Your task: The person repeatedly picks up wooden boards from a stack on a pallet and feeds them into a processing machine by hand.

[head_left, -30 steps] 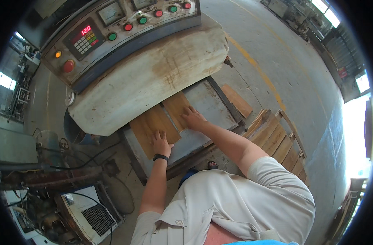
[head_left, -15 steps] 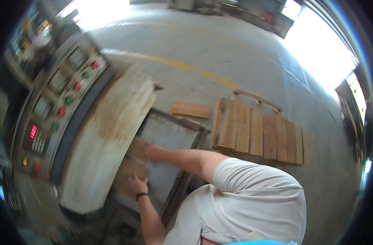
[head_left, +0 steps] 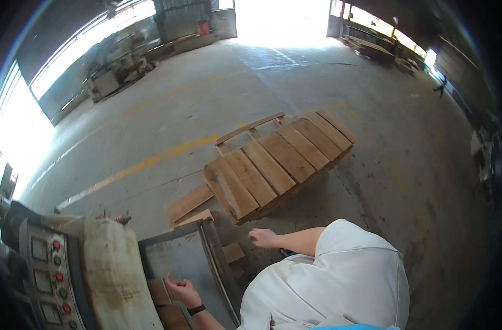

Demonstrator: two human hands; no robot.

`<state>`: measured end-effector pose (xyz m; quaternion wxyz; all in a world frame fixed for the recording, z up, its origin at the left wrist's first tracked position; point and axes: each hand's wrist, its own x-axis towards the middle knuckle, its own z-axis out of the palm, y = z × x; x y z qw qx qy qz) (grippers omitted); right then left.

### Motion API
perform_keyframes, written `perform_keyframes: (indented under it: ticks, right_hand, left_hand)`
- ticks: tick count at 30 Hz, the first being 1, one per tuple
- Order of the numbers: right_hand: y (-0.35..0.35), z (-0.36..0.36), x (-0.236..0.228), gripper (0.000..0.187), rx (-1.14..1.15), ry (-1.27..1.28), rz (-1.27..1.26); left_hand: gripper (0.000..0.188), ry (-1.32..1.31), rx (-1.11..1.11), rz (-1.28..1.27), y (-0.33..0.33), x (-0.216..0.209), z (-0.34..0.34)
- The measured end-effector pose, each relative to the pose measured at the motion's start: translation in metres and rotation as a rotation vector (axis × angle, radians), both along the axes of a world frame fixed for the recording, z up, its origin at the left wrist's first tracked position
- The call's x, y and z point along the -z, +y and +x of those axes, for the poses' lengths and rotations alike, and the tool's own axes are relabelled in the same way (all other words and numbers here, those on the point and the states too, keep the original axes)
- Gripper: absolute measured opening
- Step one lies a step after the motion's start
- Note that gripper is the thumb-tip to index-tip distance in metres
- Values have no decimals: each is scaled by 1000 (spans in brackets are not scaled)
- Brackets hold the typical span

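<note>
Currently, the left hand (head_left: 178, 288) is hovering over the grey metal tray (head_left: 177, 258) of the press, fingers curled loosely together and holding nothing. Two wooden boards (head_left: 166, 303) are lying in the tray just beside that hand, near the worn machine cover (head_left: 111, 269); their long axes cannot be told. The right hand (head_left: 262, 238) is hanging past the tray's outer edge, fingers closed in an empty fist. Nearby on the floor, a stack of planks (head_left: 278, 162) is lying with each plank's long axis running away from the person.
</note>
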<state>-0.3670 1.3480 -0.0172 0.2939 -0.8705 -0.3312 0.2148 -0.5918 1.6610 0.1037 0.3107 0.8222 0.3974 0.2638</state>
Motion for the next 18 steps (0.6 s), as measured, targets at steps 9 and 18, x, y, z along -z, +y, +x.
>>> perform_keyframes:
  ticks: [9, 18]
  right_hand:
    - [-275, -34, 79, 48, 588, 406, -476]
    - [-464, -104, 112, 51, 852, 515, -411]
  left_hand:
    - [53, -440, 1317, -1101, -213, -229, 137]
    - [67, -668, 2840, -929, -461, -282, 174]
